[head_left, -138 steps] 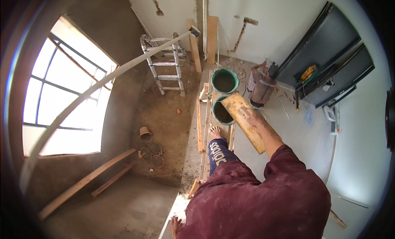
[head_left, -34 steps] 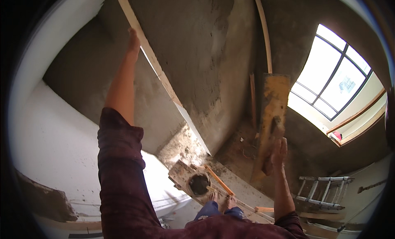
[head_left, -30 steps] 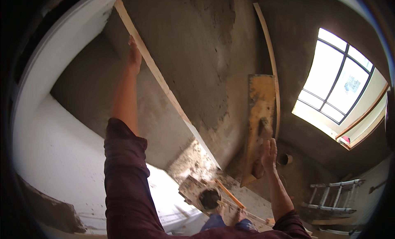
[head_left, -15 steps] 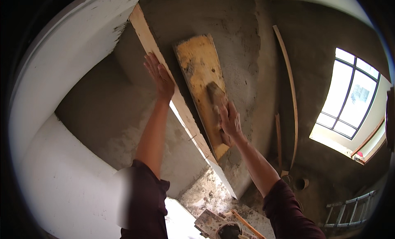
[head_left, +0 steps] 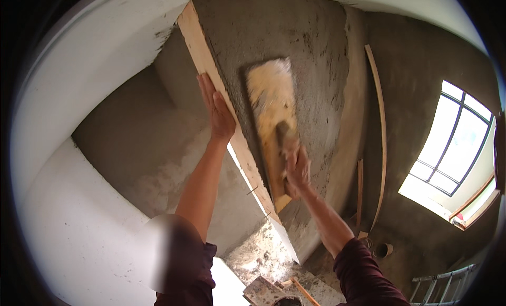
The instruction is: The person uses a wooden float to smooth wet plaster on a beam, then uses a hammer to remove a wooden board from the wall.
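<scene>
Float (head_left: pixel 274 127) shifted right — blurred on grey plaster wall (head_left: pixel 316 58).

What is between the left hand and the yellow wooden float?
In the head view, the left hand presses a long wooden plank; beyond it, bare grey plaster reaches the float.

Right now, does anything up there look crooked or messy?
The thin wooden strip on the grey wall bows in a curve instead of running straight, though the lens bends edges. The wooden float in the right hand is blurred.
</scene>
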`<state>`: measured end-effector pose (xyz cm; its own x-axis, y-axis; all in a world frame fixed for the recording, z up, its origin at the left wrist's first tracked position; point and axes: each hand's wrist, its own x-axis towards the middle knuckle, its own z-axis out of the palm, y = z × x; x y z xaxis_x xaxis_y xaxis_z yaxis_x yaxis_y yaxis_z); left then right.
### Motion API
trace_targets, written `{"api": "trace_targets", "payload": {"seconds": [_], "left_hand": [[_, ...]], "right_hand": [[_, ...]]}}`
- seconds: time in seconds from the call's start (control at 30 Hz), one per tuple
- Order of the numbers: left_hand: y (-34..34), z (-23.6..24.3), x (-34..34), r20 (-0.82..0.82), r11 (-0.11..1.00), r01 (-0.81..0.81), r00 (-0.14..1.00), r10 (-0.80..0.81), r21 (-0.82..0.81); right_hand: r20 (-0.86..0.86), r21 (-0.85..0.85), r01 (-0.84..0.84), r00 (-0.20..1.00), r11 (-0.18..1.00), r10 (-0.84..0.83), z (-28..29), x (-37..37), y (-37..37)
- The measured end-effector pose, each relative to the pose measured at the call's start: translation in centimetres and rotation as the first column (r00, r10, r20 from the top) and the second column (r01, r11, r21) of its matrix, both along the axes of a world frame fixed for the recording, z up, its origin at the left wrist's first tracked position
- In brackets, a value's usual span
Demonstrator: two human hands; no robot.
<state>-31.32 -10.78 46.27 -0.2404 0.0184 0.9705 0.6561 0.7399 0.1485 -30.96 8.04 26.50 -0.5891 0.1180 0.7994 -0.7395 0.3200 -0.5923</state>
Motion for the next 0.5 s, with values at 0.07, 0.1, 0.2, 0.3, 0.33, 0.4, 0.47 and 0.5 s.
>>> {"api": "trace_targets", "payload": {"seconds": [0.07, 0.1, 0.2, 0.3, 0.33, 0.4, 0.47, 0.5], "left_hand": [[-0.2, -0.2, -0.1, 0.003, 1.0, 0.02, 1.0, -0.02, 0.013], [-0.6, 0.0, 0.2, -0.003, 1.0, 0.005, 1.0, -0.005, 0.007], [-0.2, -0.2, 0.4, 0.007, 1.0, -0.018, 1.0, 0.018, 0.005], [-0.2, -0.1, 0.7, 0.062, 0.998, -0.065, 0.996, 0.065, 0.0], [-0.6, -0.1, 0.6, 0.031, 0.997, -0.072, 0.997, 0.072, -0.024], [-0.5, -0.2, 0.3, 0.01, 0.998, -0.052, 0.999, 0.052, -0.035], [-0.6, -0.3, 0.4, 0.026, 1.0, -0.005, 1.0, 0.006, -0.024], [-0.4, -0.3, 0.3, 0.014, 1.0, -0.009, 1.0, 0.009, -0.022]], "right_hand": [[0.127, -0.119, -0.156, 0.977, 0.981, 0.171, 1.7, 1.1, -0.4], [0.124, -0.142, -0.182, 0.972, 0.973, 0.199, 4.9, 1.6, -0.9], [0.118, -0.117, -0.163, 0.977, 0.98, 0.176, 10.7, 0.0, 0.9], [0.173, -0.161, -0.166, 0.966, 0.973, 0.194, 9.9, -0.2, 0.8], [0.21, -0.193, -0.171, 0.955, 0.966, 0.211, 8.1, 0.1, 0.4], [0.086, -0.158, -0.216, 0.969, 0.964, 0.231, 3.2, 1.9, 0.3], [0.108, -0.093, -0.22, 0.967, 0.971, 0.229, 0.9, 3.3, 0.0], [0.123, -0.067, -0.223, 0.966, 0.973, 0.229, 0.7, 3.7, -0.1]]}}
